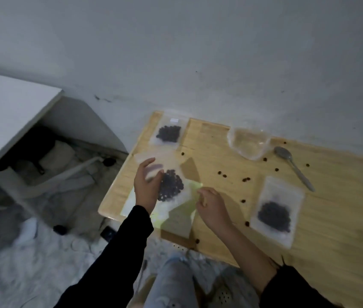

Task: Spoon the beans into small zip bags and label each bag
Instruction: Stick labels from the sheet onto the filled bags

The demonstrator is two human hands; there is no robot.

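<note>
Left hand (147, 185), fingers blurred, grips the centre-frame bean bag (171, 185); right hand (212, 206) loosely curled, its pinch unclear.

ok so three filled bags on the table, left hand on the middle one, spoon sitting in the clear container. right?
Not quite: the spoon lies on the table beside the clear container, not in it. The head view shows it. The rest holds: three filled bags, left hand on the middle one.
</note>
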